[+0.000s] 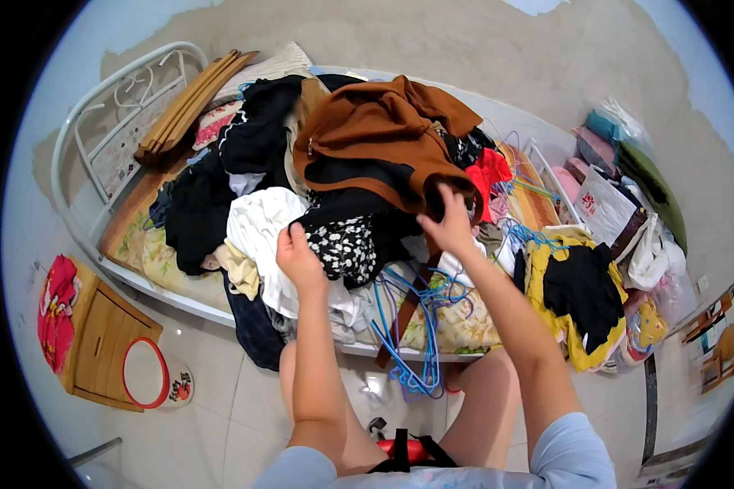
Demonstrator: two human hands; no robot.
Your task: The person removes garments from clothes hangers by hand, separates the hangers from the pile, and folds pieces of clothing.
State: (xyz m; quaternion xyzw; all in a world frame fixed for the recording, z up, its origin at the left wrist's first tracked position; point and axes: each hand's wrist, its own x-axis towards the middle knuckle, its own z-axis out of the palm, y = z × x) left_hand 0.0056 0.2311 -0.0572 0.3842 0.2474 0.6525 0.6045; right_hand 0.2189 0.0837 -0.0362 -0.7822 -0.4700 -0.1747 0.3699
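My left hand (302, 259) is closed, its thumb and fingers pinching the edge of a black garment with a white flower print (349, 249). My right hand (450, 224) has its thumb and fingers apart, over the lower right edge of a brown coat (375, 122). Whether its fingertips touch the coat is hard to make out. The coat lies on top of the clothes pile, its dark lining partly showing. A white garment (261, 224) lies left of my left hand. Below my hands, a tangle of blue hangers (412, 359) hangs over the bed's edge.
Clothes cover much of the bed, which has a white metal headboard (81, 122). Wooden slats (192, 106) lean at the left. A wooden cabinet (98, 359) and a red-rimmed bin (168, 375) stand on the floor. Yellow and black clothes (579, 293) and bags (652, 253) sit at the right.
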